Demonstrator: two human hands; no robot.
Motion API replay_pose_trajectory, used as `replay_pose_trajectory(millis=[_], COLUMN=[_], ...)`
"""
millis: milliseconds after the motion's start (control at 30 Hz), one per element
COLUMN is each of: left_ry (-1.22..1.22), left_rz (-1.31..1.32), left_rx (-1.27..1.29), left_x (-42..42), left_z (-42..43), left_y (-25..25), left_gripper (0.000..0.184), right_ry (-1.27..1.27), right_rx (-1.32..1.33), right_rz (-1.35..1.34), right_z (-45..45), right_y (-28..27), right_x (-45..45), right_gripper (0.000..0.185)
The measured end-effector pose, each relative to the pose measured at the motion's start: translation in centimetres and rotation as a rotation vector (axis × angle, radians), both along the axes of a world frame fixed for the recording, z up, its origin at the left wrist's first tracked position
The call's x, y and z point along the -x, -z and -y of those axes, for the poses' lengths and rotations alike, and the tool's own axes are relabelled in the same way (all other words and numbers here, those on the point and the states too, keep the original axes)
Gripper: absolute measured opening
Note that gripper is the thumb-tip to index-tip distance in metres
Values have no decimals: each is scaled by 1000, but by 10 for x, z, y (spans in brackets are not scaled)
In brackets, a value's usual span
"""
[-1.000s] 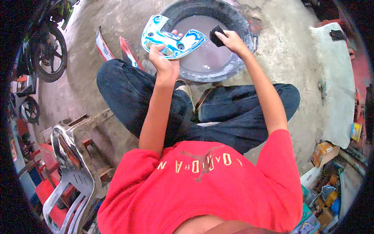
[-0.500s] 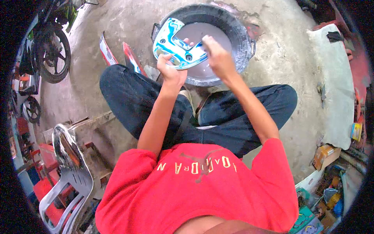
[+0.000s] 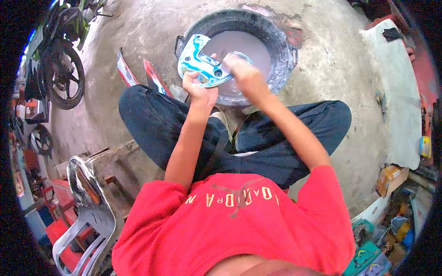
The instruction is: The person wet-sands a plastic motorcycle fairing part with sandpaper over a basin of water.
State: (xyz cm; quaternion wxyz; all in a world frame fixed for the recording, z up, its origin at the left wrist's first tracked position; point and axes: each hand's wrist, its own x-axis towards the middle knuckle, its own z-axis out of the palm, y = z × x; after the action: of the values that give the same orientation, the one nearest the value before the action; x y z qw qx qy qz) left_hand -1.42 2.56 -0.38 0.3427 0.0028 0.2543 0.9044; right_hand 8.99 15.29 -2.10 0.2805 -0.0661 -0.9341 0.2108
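A curved white plastic body panel with swirling blue patterns and round holes is held over the near-left part of a black tub. My left hand grips its lower edge, thumb on top and fingertips showing behind it. Over the panel's right arm is my right hand, its fingers smeared by motion; whether they hold something is hidden. Cloudy greyish water lies in the tub. Just left of my hands, two pointed red-and-white panels rest on the floor by my knee.
The tub stands on a concrete floor in front of my crossed legs. A motorcycle wheel is at the far left. A grey plastic chair stands lower left. At right are a pale slab, a cardboard box and assorted clutter.
My right hand has moved left along the panel's right arm, nearer its middle. The left hand keeps its hold. The view has tilted slightly, so the tub and panel sit lower.
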Motion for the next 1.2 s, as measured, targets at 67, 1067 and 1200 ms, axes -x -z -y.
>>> replay_pose_trajectory(millis=[67,1067,1200], left_ry=[9,-36,-11], left_rz=[-45,-25,-10], left_rx=[35,50,-14], left_x=[-4,2,8], left_z=[1,-4,-2], left_y=[-4,6,18], left_gripper=[71,78,77], right_ry=[118,47,-82], right_rx=[68,6,-19], right_rz=[38,-49,-63], right_z=[-18,-2,30], right_y=[8,15,-7], right_x=[8,-5,-14], right_gripper=[41,44,44])
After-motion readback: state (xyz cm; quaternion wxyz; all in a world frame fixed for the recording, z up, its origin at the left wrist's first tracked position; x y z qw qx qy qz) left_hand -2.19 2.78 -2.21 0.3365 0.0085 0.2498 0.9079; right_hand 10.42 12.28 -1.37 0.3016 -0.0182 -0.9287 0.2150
